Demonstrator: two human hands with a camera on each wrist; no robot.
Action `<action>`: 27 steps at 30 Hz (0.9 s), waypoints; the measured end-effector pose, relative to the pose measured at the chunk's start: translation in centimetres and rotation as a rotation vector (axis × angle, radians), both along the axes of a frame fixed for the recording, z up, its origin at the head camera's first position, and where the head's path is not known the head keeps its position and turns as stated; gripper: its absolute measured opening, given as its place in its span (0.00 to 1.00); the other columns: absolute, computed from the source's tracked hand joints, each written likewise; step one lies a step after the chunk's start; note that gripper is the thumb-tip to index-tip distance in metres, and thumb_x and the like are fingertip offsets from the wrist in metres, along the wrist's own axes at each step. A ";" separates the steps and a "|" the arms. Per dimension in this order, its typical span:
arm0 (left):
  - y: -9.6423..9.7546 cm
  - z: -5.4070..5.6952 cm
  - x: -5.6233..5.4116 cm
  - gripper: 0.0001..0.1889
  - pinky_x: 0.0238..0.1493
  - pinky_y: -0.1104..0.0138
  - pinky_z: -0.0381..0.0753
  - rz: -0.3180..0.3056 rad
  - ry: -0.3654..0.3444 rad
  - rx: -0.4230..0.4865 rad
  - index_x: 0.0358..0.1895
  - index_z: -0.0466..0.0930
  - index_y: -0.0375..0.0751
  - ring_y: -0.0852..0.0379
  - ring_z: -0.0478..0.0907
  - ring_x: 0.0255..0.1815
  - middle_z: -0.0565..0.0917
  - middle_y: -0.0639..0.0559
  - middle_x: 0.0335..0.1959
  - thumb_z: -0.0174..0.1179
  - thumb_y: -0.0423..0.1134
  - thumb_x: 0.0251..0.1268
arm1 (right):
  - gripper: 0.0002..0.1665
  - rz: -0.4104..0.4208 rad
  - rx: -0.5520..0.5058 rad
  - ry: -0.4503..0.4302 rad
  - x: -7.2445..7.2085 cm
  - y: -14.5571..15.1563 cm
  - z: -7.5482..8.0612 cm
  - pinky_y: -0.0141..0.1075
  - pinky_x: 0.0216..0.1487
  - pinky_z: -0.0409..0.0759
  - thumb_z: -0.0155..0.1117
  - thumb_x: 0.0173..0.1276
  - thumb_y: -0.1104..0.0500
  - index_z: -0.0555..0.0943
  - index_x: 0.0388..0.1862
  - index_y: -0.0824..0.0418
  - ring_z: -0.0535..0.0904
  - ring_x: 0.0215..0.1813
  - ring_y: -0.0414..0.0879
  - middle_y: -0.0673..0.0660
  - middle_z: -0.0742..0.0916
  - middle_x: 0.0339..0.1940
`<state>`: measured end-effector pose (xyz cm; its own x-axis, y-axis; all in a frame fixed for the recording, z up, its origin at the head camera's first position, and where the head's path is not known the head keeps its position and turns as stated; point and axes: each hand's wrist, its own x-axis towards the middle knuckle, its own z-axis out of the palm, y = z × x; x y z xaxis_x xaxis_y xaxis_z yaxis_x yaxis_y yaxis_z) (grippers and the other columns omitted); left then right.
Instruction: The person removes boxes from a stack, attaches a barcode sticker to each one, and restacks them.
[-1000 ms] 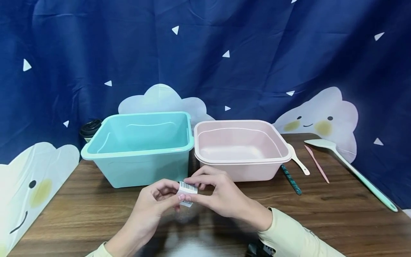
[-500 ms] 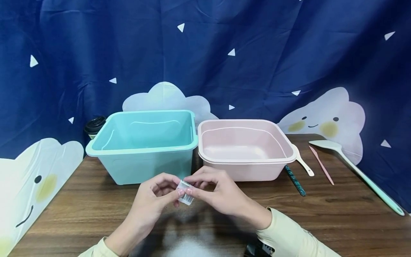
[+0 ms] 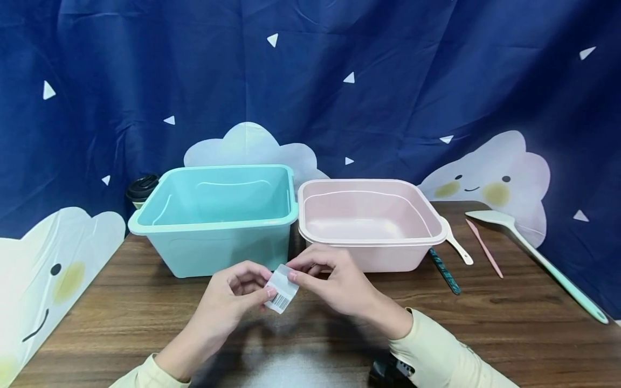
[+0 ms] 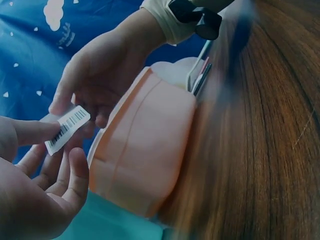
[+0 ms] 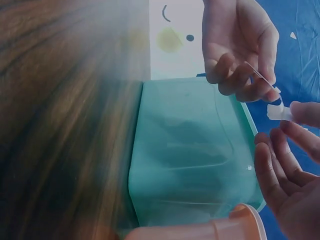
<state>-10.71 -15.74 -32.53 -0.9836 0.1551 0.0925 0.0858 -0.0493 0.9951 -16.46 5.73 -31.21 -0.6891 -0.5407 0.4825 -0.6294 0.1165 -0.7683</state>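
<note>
A small white barcode label point(image 3: 282, 288) is held up between both hands over the table, in front of the two bins. My left hand point(image 3: 232, 296) pinches its lower left side between thumb and fingers. At the upper right edge, my right hand point(image 3: 342, 280) pinches it with thumb and forefinger. The left wrist view shows printed bars on the label point(image 4: 68, 129) beside the left thumb. Seen nearly edge-on in the right wrist view, the label point(image 5: 261, 76) runs into a curled white end point(image 5: 277, 111) at the right fingertips.
Behind the hands stand a teal bin point(image 3: 220, 248) and a pink bin point(image 3: 366, 258). A black-lidded cup point(image 3: 142, 188) is partly hidden at left. At right lie a long mint-handled utensil point(image 3: 543, 264), a pink stick point(image 3: 485, 249), a white handle point(image 3: 458, 245) and a dark teal handle point(image 3: 444, 272).
The right hand has shifted slightly up and right, away from the left. More of the label's plain white face shows now, and its barcode sits lower. The left hand keeps its grip.
</note>
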 end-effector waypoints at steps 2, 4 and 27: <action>-0.1 -0.1 -0.1 0.16 0.33 0.66 0.84 -0.011 -0.018 -0.007 0.46 0.77 0.23 0.58 0.81 0.33 0.83 0.50 0.33 0.69 0.27 0.58 | 0.07 0.001 -0.010 0.056 -0.2 0.1 -0.1 0.35 0.35 0.86 0.71 0.65 0.65 0.89 0.41 0.62 0.83 0.35 0.37 0.54 0.90 0.37; -0.1 -0.2 -0.1 0.16 0.32 0.66 0.84 -0.020 -0.030 -0.012 0.47 0.76 0.23 0.58 0.81 0.32 0.83 0.49 0.33 0.69 0.28 0.58 | 0.05 -0.001 -0.019 0.103 -0.4 0.2 -0.1 0.35 0.34 0.86 0.72 0.64 0.66 0.89 0.40 0.62 0.82 0.36 0.37 0.54 0.90 0.36; 0.9 -4.8 -0.9 0.13 0.20 0.68 0.77 -0.260 -0.125 -0.366 0.43 0.79 0.28 0.56 0.75 0.24 0.82 0.49 0.28 0.67 0.22 0.53 | 0.04 -0.013 -0.129 0.084 -0.7 1.2 1.0 0.37 0.25 0.86 0.69 0.65 0.71 0.86 0.39 0.68 0.85 0.25 0.46 0.60 0.85 0.30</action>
<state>-11.62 -14.88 -37.30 -0.9080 0.3981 -0.1309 -0.0047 0.3028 0.9531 -17.16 6.93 -30.24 -0.6497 -0.4619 0.6038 -0.6912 0.0283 -0.7221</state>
